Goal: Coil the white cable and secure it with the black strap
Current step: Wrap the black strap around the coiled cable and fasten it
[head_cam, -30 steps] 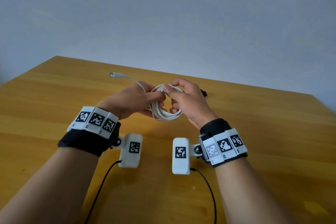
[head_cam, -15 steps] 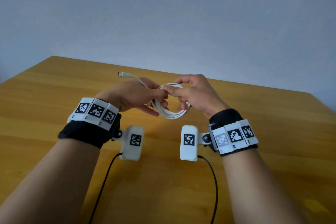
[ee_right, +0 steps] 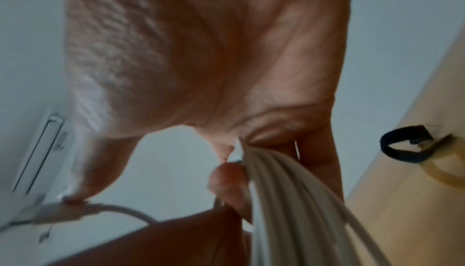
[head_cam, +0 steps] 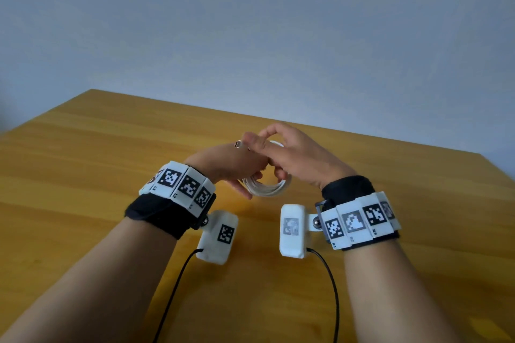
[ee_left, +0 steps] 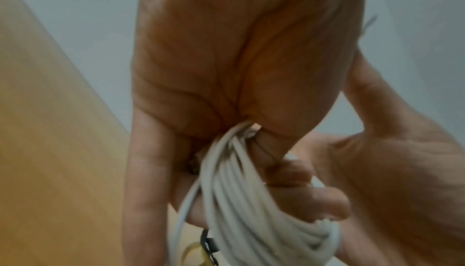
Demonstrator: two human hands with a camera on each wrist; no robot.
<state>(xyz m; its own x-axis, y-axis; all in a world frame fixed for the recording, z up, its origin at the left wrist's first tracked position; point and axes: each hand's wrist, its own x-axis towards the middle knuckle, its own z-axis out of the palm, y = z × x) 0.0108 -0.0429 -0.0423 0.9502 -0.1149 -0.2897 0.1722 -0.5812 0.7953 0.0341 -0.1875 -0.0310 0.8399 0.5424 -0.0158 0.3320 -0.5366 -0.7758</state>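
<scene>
The white cable [head_cam: 267,188] is wound into a small coil held above the wooden table [head_cam: 83,175]. My left hand [head_cam: 250,175] grips the coil's left side, fingers curled round the strands [ee_left: 241,190]. My right hand [head_cam: 256,145] pinches the cable's free end just behind its plug [head_cam: 239,144], above the left hand. Its lower fingers reach through the coil [ee_right: 289,190]. The black strap [ee_right: 402,147] lies as an open loop on the table beyond the right hand. The head view hides the strap behind the right hand.
The table's far edge [head_cam: 334,131] runs just behind the hands, with a plain grey wall beyond. White wrist cameras [head_cam: 220,234] hang under both wrists, with black leads [head_cam: 331,287] trailing toward me. Bare table stretches left and right.
The loose end that lay out to the far left is now drawn in; my right hand has carried it up and over the left hand. Both hands have risen slightly.
</scene>
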